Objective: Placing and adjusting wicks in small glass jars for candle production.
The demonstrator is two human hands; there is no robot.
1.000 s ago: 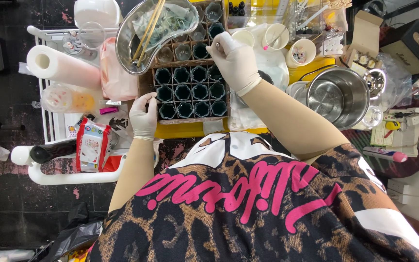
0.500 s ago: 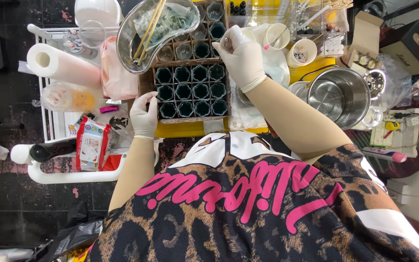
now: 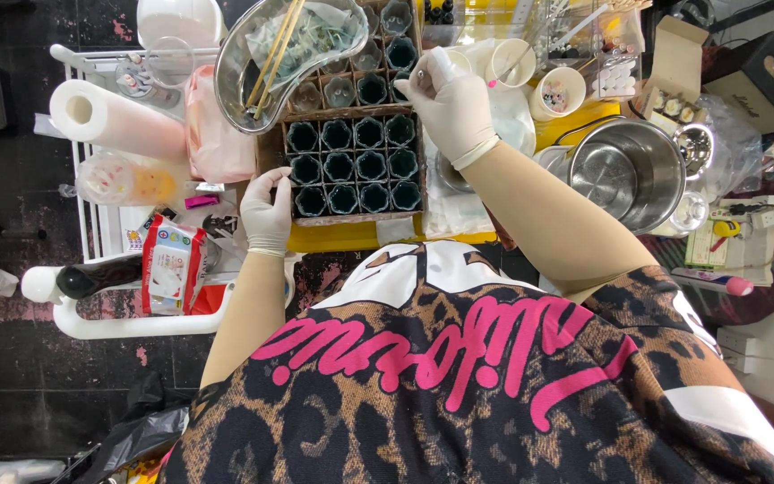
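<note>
Head view: the right hand (image 3: 455,106), gloved, holds a narrow grip around a small white bottle (image 3: 442,63), its fingers curled about it, raised above the upper right part of the cardboard tray of dark green cups (image 3: 356,157). The left hand (image 3: 267,208), also gloved, rests at the tray's left edge, fingertips pinched narrowly on the rim of a cup in the lowest row; whether it actually holds anything there I cannot tell. The tray sits on a yellow table (image 3: 333,237), with the cups standing upright in rows. A kidney-shaped metal dish (image 3: 253,72) with chopsticks lies across the tray's upper left corner. Right of the right forearm stands a steel pot (image 3: 629,175). A paper towel roll (image 3: 114,121) lies on the white rack to the left.
</note>
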